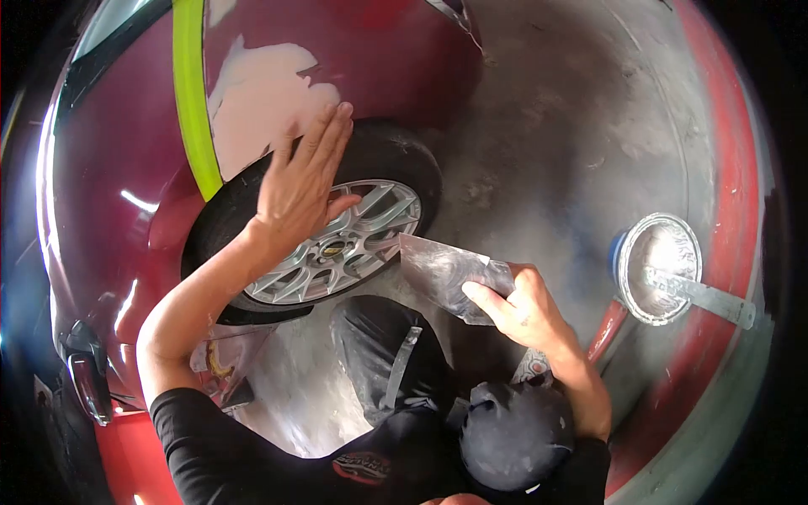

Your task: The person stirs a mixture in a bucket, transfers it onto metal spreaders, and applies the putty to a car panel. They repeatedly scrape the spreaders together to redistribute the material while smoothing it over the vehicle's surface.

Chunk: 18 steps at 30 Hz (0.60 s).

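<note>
Left hand (303,189) is up at about 11 o'clock, arm stretched out from the shoulder with a slight bend at the elbow. The palm is flat, the fingers are straight and close together, and it's holding nothing. The fingertips rest on the lower edge of the pale filler patch (261,101) on the red car panel (118,168), right above the tyre (396,156) and alloy wheel (345,244). A strip of green tape (192,101) runs down the panel just at 9 o'clock of the patch.

Right hand (522,311) sits low, near 4 o'clock, wrist bent and fingers pinched on the edge of a metal spreader (442,269). The blade points toward the wheel but isn't touching it.

Out at 3 o'clock on the concrete floor (555,126) there's an open can (661,265) with a putty knife (703,295) lying across its rim, well away from both hands.
</note>
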Tool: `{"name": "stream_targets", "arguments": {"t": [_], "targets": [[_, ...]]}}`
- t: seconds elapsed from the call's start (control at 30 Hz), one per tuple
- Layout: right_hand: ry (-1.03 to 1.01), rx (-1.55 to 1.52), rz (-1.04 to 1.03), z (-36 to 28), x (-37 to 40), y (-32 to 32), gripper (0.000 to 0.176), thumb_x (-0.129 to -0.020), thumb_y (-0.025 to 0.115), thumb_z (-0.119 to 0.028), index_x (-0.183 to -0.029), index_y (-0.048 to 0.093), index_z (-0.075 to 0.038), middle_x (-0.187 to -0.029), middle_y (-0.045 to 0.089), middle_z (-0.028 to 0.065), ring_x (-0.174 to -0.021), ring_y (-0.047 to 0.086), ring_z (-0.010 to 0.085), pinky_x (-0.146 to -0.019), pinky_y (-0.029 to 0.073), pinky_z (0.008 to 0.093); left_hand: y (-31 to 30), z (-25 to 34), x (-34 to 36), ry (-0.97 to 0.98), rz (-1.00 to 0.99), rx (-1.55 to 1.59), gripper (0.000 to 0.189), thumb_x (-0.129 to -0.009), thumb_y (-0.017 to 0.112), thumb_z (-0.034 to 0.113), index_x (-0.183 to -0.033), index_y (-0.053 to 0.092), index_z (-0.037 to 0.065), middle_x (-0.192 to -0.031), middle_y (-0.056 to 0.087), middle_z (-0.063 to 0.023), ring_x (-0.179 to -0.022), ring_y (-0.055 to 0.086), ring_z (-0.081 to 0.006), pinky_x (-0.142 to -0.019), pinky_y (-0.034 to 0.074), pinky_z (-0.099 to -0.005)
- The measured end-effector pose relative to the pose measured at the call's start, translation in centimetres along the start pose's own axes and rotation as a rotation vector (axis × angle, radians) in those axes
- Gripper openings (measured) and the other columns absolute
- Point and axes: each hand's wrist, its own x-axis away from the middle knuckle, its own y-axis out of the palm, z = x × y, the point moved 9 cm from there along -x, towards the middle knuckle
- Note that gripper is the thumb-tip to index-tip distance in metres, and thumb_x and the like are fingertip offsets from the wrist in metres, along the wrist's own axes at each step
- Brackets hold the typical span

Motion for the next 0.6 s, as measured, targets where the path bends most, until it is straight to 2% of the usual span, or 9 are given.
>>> {"name": "stream_targets", "arguments": {"t": [0.03,0.13,0.23,0.33,0.4,0.5,0.6], "targets": [[0.012,0.003,-0.011,0.1,0.0,0.1,0.023,-0.093,0.065,-0.018,-0.097,0.066,0.005,-0.074,0.067,0.0176,-0.063,0.062,0.0199,-0.062,0.050,0.0358,-0.1,-1.5,0.3,-0.062,-0.003,0.089,0.098,-0.085,0.057,0.065,-0.153,0.030,0.001,-0.162,0.022,-0.0164,-0.152,0.013,-0.0308,-0.119,0.012,-0.0568],[-0.010,0.000,0.016,-0.7,-0.2,0.2,0.024,-0.093,0.065,-0.018,-0.098,0.067,0.005,-0.075,0.067,0.0181,-0.065,0.062,0.0205,-0.064,0.050,0.0352,-5.6,-8.6,0.4,-0.374,0.250,-0.157,0.101,-0.084,0.059,0.065,-0.153,0.028,-0.002,-0.161,0.020,-0.0209,-0.152,0.012,-0.0357,-0.118,0.014,-0.0594],[-0.030,0.026,0.008,-0.4,-0.3,0.4,0.024,-0.093,0.065,-0.018,-0.099,0.067,0.005,-0.077,0.068,0.0184,-0.066,0.063,0.0207,-0.064,0.050,0.0355,-6.4,-9.7,-0.1,-0.427,0.426,-0.069,0.104,-0.084,0.058,0.067,-0.152,0.024,-0.005,-0.161,0.018,-0.0237,-0.151,0.011,-0.0391,-0.116,0.016,-0.0614],[-0.014,0.052,-0.013,-0.9,-0.2,0.4,0.024,-0.092,0.065,-0.017,-0.100,0.067,0.005,-0.079,0.069,0.0182,-0.068,0.065,0.0205,-0.065,0.051,0.0353,-4.8,-7.3,-1.2,-0.344,0.390,0.007,0.107,-0.084,0.057,0.067,-0.153,0.021,-0.006,-0.161,0.017,-0.0230,-0.151,0.010,-0.0395,-0.116,0.016,-0.0617],[-0.003,0.043,0.005,-1.2,0.1,0.2,0.024,-0.092,0.065,-0.017,-0.100,0.067,0.006,-0.080,0.070,0.0180,-0.069,0.066,0.0206,-0.067,0.052,0.0348,-3.8,-5.9,-1.0,-0.323,0.334,0.018,0.106,-0.085,0.055,0.068,-0.153,0.022,-0.006,-0.162,0.017,-0.0223,-0.151,0.010,-0.0391,-0.117,0.011,-0.0603],[0.021,-0.012,0.035,-1.4,0.5,0.2,0.025,-0.092,0.066,-0.018,-0.101,0.067,0.006,-0.083,0.071,0.0176,-0.071,0.067,0.0207,-0.068,0.052,0.0341,-2.0,-4.6,0.4,-0.319,0.237,0.015,0.103,-0.086,0.051,0.069,-0.152,0.025,-0.006,-0.162,0.016,-0.0213,-0.152,0.010,-0.0376,-0.119,0.006,-0.0573],[0.039,-0.012,0.022,-1.6,0.5,0.3,0.025,-0.092,0.066,-0.018,-0.101,0.068,0.006,-0.084,0.072,0.0174,-0.073,0.068,0.0202,-0.069,0.052,0.0339,-0.4,-3.2,2.5,-0.284,0.101,0.027,0.103,-0.086,0.052,0.069,-0.152,0.025,-0.006,-0.162,0.017,-0.0207,-0.152,0.011,-0.0359,-0.119,0.006,-0.0570]]}}
